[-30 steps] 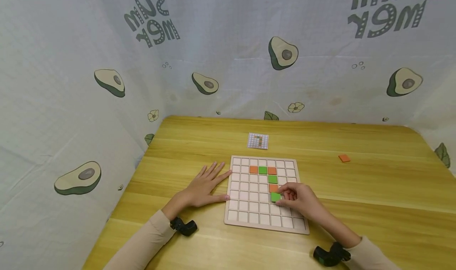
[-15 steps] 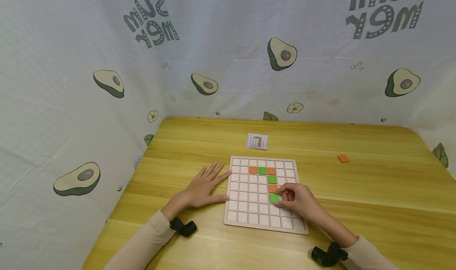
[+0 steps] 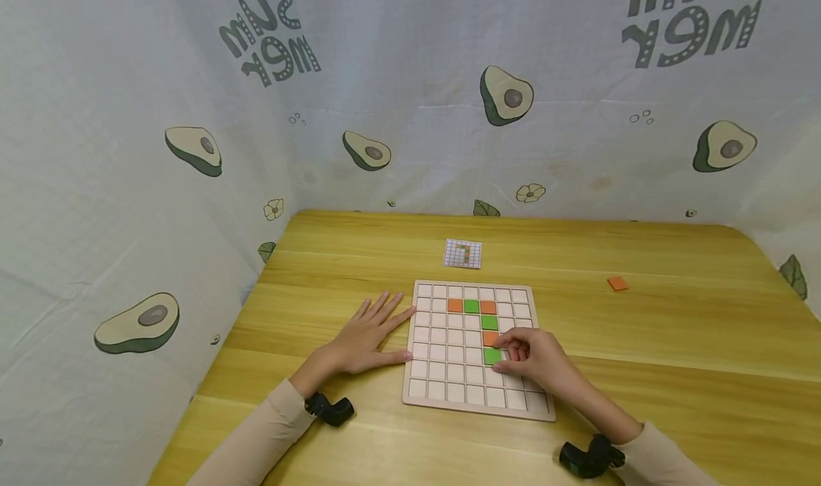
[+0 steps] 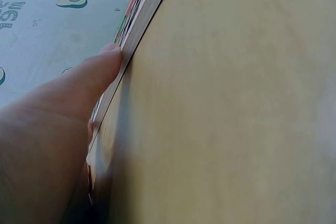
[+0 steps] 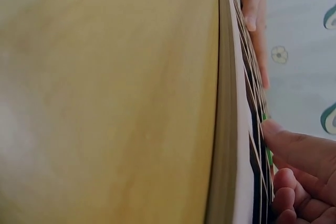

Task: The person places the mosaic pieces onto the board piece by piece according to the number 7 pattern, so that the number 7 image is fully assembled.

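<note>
In the head view, a pale wooden grid board [image 3: 449,407] lies on the table with orange and green square tiles in some cells. My right hand [image 3: 539,354] is over the board's right side. Its thumb and index finger pinch a green tile [image 3: 492,356] at the low end of the coloured column, just below an orange tile [image 3: 490,338]. My left hand [image 3: 368,340] lies flat with fingers spread, thumb and index fingertips touching the board's left edge. In the left wrist view, the left thumb [image 4: 100,72] meets the board's side. The right thumb [image 5: 294,145] is at the board's surface in the right wrist view.
A small printed card [image 3: 462,254] with a coloured grid pattern lies beyond the board. One loose orange tile [image 3: 618,283] is on the table [image 3: 673,322] to the right. A patterned curtain [image 3: 423,151] hangs behind the table's far edge.
The green tile in my right hand has shifted slightly left and now lines up with the column of tiles. My left hand has stayed in place at the board's edge.
</note>
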A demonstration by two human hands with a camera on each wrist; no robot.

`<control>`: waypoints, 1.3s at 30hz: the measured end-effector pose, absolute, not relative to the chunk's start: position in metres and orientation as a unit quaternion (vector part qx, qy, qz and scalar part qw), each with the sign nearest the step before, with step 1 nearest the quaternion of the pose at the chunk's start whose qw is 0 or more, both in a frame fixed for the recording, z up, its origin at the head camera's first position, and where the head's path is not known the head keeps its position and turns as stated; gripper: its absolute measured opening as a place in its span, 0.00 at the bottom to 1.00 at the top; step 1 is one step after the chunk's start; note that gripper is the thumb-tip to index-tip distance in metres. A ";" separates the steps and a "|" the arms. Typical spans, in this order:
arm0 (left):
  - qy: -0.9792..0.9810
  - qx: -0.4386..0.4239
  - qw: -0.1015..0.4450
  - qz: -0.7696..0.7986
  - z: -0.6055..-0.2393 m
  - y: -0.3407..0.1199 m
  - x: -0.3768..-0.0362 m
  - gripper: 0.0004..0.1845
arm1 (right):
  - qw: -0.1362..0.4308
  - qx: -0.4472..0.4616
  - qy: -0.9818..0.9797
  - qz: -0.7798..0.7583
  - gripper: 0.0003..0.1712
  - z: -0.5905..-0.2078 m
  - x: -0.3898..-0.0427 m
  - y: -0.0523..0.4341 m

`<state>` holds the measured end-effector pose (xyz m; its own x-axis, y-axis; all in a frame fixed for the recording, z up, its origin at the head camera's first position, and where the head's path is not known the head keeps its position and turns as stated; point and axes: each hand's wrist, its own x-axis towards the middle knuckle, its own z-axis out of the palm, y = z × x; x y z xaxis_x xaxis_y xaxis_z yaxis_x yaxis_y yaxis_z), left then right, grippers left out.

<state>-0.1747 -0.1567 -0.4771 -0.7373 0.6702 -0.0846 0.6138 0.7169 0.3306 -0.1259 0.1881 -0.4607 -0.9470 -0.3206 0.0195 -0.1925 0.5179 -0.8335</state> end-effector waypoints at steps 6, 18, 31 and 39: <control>0.921 0.349 0.097 0.141 -0.479 -0.157 -0.175 0.45 | 0.082 -0.148 0.860 -0.482 0.15 -0.460 -0.128 0.193; 0.924 0.346 0.095 0.134 -0.482 -0.157 -0.177 0.45 | 0.070 -0.144 0.827 -0.539 0.16 -0.449 -0.141 0.223; 0.923 0.348 0.094 0.135 -0.481 -0.157 -0.177 0.45 | -0.004 -0.107 0.834 -0.542 0.18 -0.449 -0.162 0.278; 0.924 0.346 0.096 0.133 -0.482 -0.158 -0.178 0.45 | -0.030 -0.065 0.852 -0.518 0.19 -0.450 -0.170 0.306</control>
